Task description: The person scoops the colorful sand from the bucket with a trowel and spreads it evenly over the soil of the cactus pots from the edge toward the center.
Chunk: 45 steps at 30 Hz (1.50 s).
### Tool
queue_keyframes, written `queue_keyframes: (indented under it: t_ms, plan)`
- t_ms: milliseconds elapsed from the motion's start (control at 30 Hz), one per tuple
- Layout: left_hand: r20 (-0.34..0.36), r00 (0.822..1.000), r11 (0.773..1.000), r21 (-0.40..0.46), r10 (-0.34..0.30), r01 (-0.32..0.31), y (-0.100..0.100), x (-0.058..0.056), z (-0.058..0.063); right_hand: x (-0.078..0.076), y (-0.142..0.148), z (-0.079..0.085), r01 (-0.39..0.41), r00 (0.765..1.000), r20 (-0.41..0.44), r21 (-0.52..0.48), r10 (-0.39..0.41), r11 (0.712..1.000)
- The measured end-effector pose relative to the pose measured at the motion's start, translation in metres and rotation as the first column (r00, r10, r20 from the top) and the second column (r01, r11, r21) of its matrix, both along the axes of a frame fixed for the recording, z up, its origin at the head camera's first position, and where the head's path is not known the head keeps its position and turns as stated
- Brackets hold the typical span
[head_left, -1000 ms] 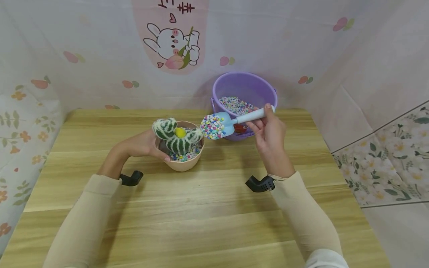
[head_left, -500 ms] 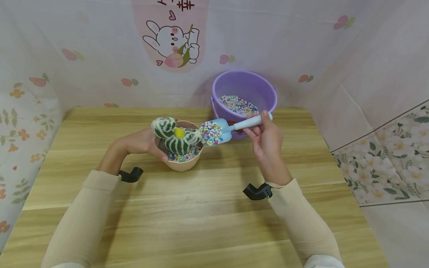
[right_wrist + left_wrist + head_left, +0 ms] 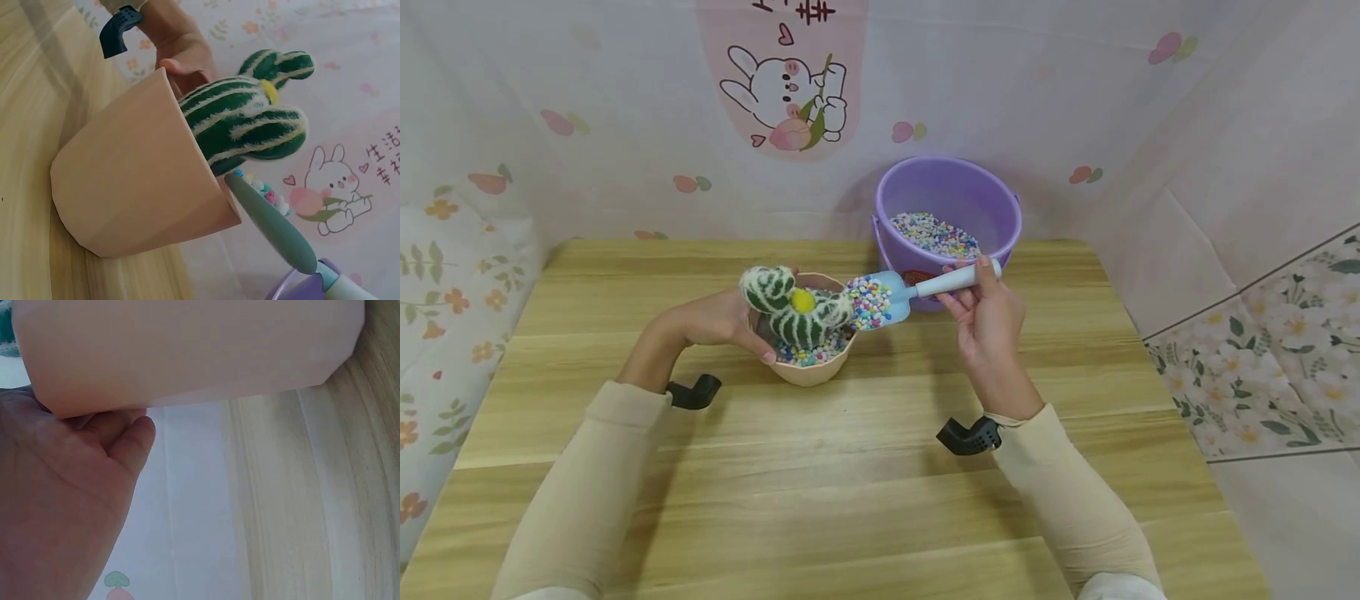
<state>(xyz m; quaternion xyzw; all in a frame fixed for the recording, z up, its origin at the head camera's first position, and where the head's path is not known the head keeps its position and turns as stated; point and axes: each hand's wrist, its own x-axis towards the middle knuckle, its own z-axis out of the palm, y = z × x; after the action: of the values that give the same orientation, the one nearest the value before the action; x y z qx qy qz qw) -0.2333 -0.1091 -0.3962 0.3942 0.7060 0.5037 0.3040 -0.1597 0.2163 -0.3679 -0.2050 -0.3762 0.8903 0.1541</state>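
Note:
A peach plant pot stands on the table with a fuzzy green toy cactus in it, striped white with a yellow flower. Colourful pebbles lie around the cactus. My left hand grips the pot's left side, thumb at the rim; the left wrist view shows fingers against the pot's wall. My right hand pinches the white handle of a small blue shovel. Its blade carries a heap of pebbles and its tip overlaps the pot's right rim. In the right wrist view, the blade tilts down toward the rim.
A purple bucket, partly filled with similar pebbles, stands behind the shovel at the table's back edge. Printed cloth hangs behind the wooden table. Each wrist wears a black camera mount.
My right hand has lowered and moved left, bringing the loaded shovel down to the pot's right rim. The left hand and pot stay nearly where they were.

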Motion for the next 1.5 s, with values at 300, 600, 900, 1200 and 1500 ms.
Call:
queue_keyframes:
  t_ms: [300, 600, 900, 1200, 1500]
  plan:
    - [-0.063, 0.994, 0.991, 0.1, -0.087, 0.093, 0.005, -0.004, -0.005, 0.002, -0.006, 0.001, 0.045, 0.999, -0.014, 0.029, -0.045, 0.999]
    - [-0.015, 0.992, 0.979, 0.161, -0.125, 0.126, 0.011, 0.007, 0.015, 0.0, -0.009, 0.005, 0.058, 0.996, -0.066, 0.055, -0.054, 0.997]
    - [0.023, 0.992, 0.98, 0.158, -0.122, 0.117, 0.01, 0.008, 0.016, -0.006, -0.01, 0.012, 0.027, 0.998, -0.064, 0.127, -0.019, 0.992]
    - [-0.01, 0.992, 0.98, 0.157, -0.122, 0.122, 0.009, 0.008, 0.013, -0.013, -0.01, 0.019, 0.0, 0.999, -0.053, 0.12, 0.006, 0.993]
    - [-0.046, 0.994, 0.987, 0.126, -0.098, 0.103, 0.007, 0.005, 0.01, -0.016, -0.008, 0.02, -0.003, 1.0, -0.022, 0.115, 0.006, 0.993]
